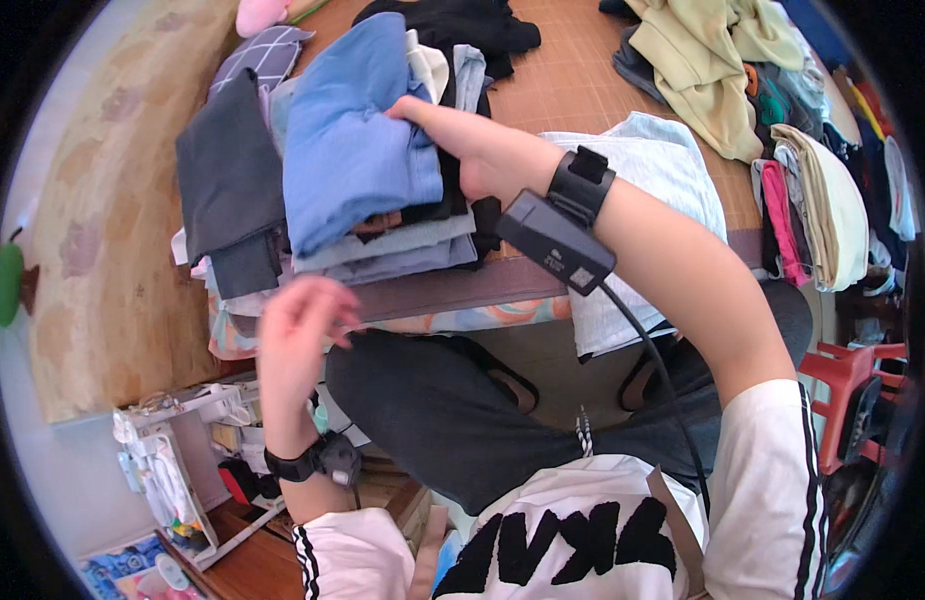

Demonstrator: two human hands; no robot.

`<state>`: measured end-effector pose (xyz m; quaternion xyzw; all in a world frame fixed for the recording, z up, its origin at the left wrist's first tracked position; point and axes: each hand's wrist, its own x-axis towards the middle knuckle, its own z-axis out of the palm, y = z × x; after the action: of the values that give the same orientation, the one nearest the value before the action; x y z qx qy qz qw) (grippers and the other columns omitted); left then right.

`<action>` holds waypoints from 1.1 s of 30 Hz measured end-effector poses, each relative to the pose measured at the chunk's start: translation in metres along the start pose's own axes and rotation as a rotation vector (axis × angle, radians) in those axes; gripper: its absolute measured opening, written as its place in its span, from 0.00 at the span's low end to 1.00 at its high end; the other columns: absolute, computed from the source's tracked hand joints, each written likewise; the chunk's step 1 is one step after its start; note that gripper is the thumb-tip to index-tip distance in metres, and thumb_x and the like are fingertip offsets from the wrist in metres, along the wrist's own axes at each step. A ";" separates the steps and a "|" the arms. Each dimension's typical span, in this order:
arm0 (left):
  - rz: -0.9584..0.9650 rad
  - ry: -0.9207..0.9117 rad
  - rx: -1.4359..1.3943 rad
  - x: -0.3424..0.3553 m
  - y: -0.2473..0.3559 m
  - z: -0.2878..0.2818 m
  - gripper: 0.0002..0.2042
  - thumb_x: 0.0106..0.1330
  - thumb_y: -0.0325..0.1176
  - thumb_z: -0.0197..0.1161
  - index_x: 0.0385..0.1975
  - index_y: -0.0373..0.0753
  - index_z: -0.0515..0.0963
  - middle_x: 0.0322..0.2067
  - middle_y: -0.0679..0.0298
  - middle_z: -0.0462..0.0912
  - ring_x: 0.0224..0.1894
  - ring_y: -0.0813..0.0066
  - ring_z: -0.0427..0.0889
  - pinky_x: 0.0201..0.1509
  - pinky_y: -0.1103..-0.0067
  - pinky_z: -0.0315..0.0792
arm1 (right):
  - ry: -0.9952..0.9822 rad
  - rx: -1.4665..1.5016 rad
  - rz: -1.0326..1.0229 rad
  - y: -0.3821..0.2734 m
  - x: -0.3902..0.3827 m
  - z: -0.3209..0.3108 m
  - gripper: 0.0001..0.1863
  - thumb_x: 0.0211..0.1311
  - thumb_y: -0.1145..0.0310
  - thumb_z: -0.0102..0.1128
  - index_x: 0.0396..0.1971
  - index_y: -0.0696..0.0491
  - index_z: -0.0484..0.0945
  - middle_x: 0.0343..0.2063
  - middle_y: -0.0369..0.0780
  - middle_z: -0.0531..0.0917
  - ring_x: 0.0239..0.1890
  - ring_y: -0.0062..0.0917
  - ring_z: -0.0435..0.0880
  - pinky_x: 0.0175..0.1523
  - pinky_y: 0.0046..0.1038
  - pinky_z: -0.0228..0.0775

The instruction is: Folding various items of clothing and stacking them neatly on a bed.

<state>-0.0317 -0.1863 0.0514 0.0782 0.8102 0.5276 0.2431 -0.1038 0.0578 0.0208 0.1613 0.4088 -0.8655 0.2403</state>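
A folded blue garment (358, 150) lies on a stack of folded clothes near the bed's front edge. My right hand (420, 115) grips its right side, the thumb on top and the other fingers hidden beneath the cloth. Below it, folded grey garments (423, 243) and darker ones show. My left hand (305, 315) hovers in front of the stack, slightly blurred, with loosely bent fingers and nothing in them. Left of the blue garment lies a folded dark grey garment (228, 165).
White folded clothing (653, 165) hangs over the bed edge to the right. Beyond it are a yellow garment (703, 75) and a folded cream pile (823, 205). Black clothes (463, 25) lie at the back. A red stool (843, 400) stands at right, a white rack (168, 470) at lower left.
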 end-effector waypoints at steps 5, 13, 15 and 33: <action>-0.256 -0.424 -0.388 0.010 -0.016 0.046 0.18 0.64 0.28 0.49 0.51 0.24 0.64 0.47 0.47 0.75 0.48 0.61 0.77 0.51 0.72 0.72 | 0.078 -0.082 0.003 -0.011 -0.009 0.014 0.20 0.54 0.54 0.55 0.41 0.53 0.75 0.41 0.40 0.80 0.38 0.28 0.80 0.49 0.29 0.70; -0.283 -0.056 -0.921 0.042 -0.057 0.018 0.22 0.50 0.21 0.43 0.48 0.20 0.60 0.50 0.35 0.68 0.56 0.42 0.68 0.60 0.58 0.64 | 0.101 -0.253 0.085 -0.022 -0.018 0.003 0.27 0.53 0.48 0.59 0.48 0.50 0.73 0.48 0.38 0.78 0.47 0.28 0.78 0.54 0.36 0.68; -0.265 -0.079 -0.969 0.039 -0.051 0.009 0.21 0.51 0.22 0.43 0.47 0.20 0.61 0.50 0.35 0.68 0.56 0.42 0.68 0.61 0.57 0.63 | 0.138 -0.245 0.110 -0.017 -0.006 0.001 0.26 0.53 0.48 0.59 0.48 0.50 0.73 0.48 0.38 0.78 0.47 0.27 0.78 0.53 0.36 0.68; -0.259 0.081 -0.922 0.062 -0.052 -0.008 0.23 0.67 0.46 0.43 0.57 0.39 0.64 0.55 0.57 0.70 0.56 0.57 0.70 0.57 0.57 0.64 | 0.009 0.011 0.053 0.018 -0.008 -0.025 0.29 0.51 0.60 0.63 0.52 0.56 0.67 0.49 0.40 0.74 0.51 0.30 0.73 0.58 0.33 0.63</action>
<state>-0.0828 -0.1913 -0.0117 -0.1601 0.5038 0.7998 0.2844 -0.0855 0.0700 -0.0024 0.1772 0.4006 -0.8604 0.2603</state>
